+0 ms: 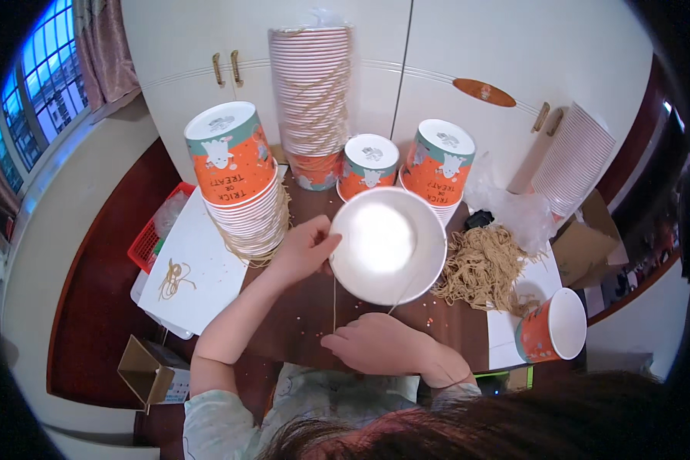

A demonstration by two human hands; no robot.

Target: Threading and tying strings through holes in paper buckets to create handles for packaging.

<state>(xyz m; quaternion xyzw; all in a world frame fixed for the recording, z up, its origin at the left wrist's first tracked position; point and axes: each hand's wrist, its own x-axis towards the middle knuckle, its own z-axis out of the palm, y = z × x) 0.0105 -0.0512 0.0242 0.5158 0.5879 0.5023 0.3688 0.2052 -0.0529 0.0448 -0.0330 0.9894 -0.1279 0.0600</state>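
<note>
A paper bucket [383,241] with a white inside is held up over the table, its mouth facing me. My left hand [308,249] pinches its rim on the left side, thumb against the inner wall. A thin tan cord [334,305] hangs from the bucket's left side, and a second strand slants from its lower rim down to my right hand. Below the bucket, my right hand [379,343] is closed with its fingers curled around the cord; the fingertips are partly hidden. The bucket's outer face is turned away from me.
A stack of orange and teal buckets [234,165] draped with cords stands left; a tall wrapped stack [312,100] stands behind. Two upturned groups [370,165] [439,165] are near centre. At right are a tan cord pile [483,268], a single bucket [540,330] and a cardboard box [586,241].
</note>
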